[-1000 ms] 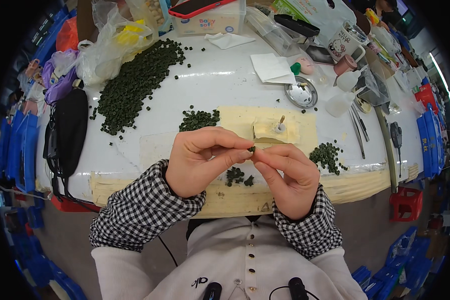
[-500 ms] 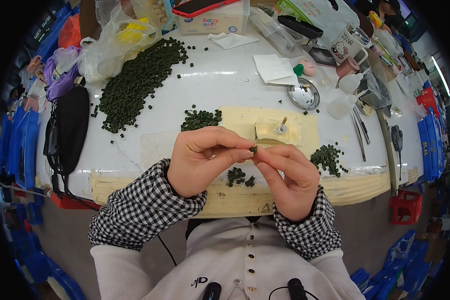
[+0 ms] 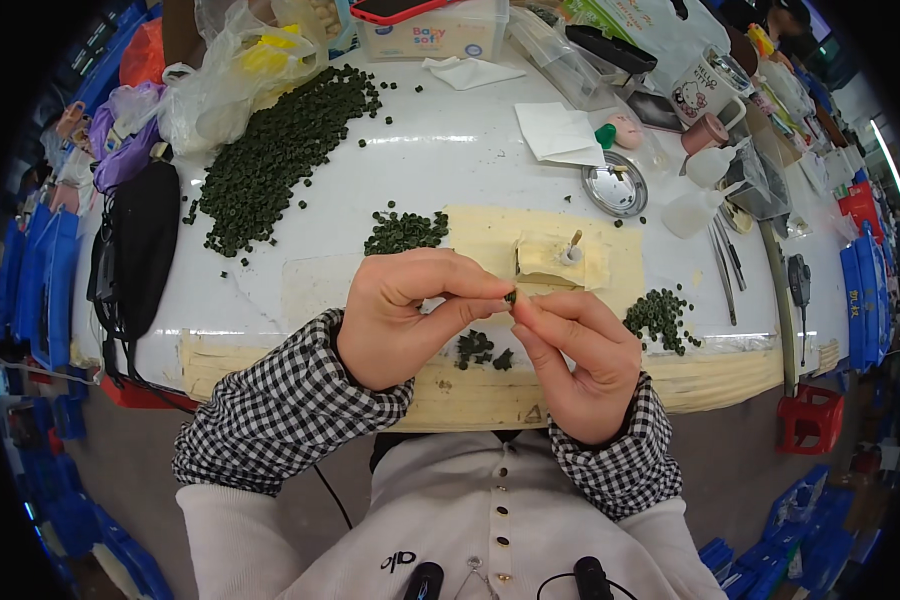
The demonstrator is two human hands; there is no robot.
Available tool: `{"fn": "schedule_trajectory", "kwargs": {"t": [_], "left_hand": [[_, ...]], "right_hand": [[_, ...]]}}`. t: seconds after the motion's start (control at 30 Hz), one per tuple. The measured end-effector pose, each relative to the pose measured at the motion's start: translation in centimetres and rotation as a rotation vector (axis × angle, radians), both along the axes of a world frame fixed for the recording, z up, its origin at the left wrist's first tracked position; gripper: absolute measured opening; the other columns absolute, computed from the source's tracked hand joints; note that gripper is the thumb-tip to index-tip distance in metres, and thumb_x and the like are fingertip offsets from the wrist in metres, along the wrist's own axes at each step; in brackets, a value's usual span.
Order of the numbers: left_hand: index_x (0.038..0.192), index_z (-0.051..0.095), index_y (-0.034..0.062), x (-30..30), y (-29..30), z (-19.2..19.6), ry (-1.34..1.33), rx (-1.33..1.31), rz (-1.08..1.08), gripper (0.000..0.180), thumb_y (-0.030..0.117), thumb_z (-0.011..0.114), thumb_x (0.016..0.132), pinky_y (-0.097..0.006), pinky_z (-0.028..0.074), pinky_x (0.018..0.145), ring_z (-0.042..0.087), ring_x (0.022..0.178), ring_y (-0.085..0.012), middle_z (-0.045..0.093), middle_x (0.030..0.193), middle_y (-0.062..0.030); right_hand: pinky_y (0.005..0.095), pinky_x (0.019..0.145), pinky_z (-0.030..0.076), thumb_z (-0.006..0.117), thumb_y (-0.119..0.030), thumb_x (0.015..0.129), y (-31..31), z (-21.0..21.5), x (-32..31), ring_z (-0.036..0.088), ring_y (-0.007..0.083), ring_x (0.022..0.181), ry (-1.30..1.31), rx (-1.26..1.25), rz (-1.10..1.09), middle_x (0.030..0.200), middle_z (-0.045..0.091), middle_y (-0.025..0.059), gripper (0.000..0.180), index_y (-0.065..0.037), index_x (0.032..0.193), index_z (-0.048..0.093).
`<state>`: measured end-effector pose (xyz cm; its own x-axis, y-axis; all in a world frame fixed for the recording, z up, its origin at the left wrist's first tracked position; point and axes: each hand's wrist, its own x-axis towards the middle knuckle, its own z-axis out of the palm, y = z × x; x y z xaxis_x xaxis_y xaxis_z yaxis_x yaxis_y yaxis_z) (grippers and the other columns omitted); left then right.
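Between the fingertips of both hands sits one small dark green ring-shaped piece (image 3: 511, 297). My left hand (image 3: 405, 315) pinches it with thumb and index finger. From the other side my right hand (image 3: 582, 350) closes its thumb and index finger on the same piece. Just below the hands lies a little cluster of dark green scraps (image 3: 478, 350). Behind my left hand is a small pile of green pieces (image 3: 406, 231), and another pile (image 3: 661, 321) lies right of my right hand. A yellowish block (image 3: 550, 265) with a short upright peg stands beyond the fingers.
A large heap of green pieces (image 3: 280, 155) spreads at the far left, beside a black pouch (image 3: 142, 250) and plastic bags. Tweezers (image 3: 722, 270), a round metal dish (image 3: 615, 190), white bottles (image 3: 692, 212), tissues (image 3: 558, 134) and a mug (image 3: 705, 95) stand on the right.
The view has shifted slightly. Both hands stay together on the small green piece, with only a slight movement of the fingertips.
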<state>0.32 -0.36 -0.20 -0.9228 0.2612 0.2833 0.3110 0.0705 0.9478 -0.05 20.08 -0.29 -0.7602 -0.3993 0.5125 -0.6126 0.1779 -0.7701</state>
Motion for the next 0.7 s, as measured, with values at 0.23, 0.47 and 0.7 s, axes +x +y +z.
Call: {"fn": "schedule_trajectory", "kwargs": {"t": [0.23, 0.47, 0.7], "left_hand": [[0.103, 0.066, -0.0066, 0.2, 0.5, 0.3, -0.135, 0.177, -0.001, 0.017, -0.010, 0.061, 0.086, -0.026, 0.055, 0.079, 0.066, 0.086, -0.0173, 0.067, 0.095, -0.0145], [0.102, 0.066, -0.0072, 0.2, 0.6, 0.5, -0.167, 0.206, -0.004, 0.016, -0.009, 0.061, 0.087, -0.027, 0.055, 0.079, 0.066, 0.087, -0.0176, 0.067, 0.096, -0.0147], [0.102, 0.065, -0.0078, 0.4, 0.5, 0.6, -0.190, 0.205, -0.006, 0.016, -0.009, 0.061, 0.087, -0.027, 0.056, 0.080, 0.067, 0.088, -0.0177, 0.067, 0.096, -0.0151]], "right_hand": [[0.0238, 0.070, 0.051, 0.066, 0.008, 0.083, 0.0, 0.1, 0.0, 0.064, 0.0171, 0.083, -0.043, -0.057, -0.005, 0.098, 0.065, 0.0120, 0.030, 0.001, 0.112, 0.067], [0.0258, 0.073, 0.051, 0.067, 0.006, 0.082, 0.1, 0.0, -0.2, 0.065, 0.0191, 0.084, -0.046, -0.070, -0.037, 0.097, 0.065, 0.0126, 0.027, 0.002, 0.109, 0.067], [0.0303, 0.067, 0.049, 0.070, 0.002, 0.079, 1.5, 2.8, -2.7, 0.061, 0.0216, 0.076, 0.121, 0.179, -0.407, 0.085, 0.061, 0.0110, 0.016, 0.001, 0.096, 0.067]]}}
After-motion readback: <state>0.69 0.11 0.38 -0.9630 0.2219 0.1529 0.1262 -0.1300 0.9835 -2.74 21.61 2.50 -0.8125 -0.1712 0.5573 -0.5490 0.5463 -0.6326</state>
